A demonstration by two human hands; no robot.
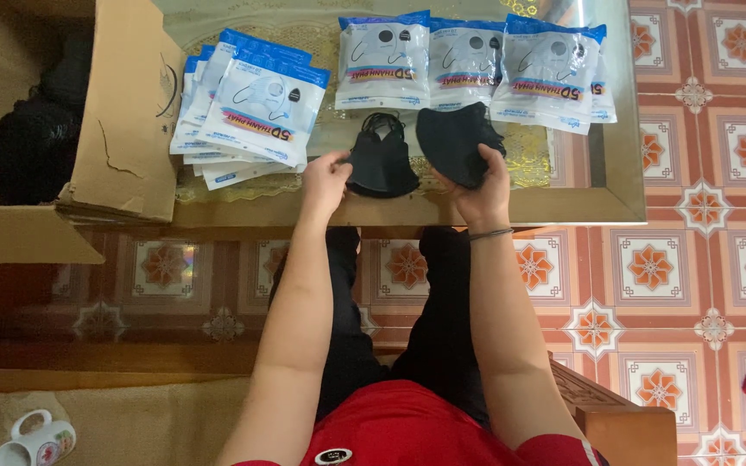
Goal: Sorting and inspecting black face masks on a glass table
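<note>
Red shirt point(407, 427) sits lowest; beyond it, at the counter point(563, 205) edge, left hand point(325, 181) pinches one black mask point(380, 160), right hand point(481, 185) clasps another mask point(455, 138).

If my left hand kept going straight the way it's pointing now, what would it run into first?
The left hand already touches the edge of a black mask and points up and a little right across the table. It would push into that mask first. Beyond it lies a row of bagged masks, though depth is hard to judge.

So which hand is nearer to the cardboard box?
Left. The left hand grips a black mask nearer the cardboard box; the right hand is farther away, holding another stack of masks.
</note>
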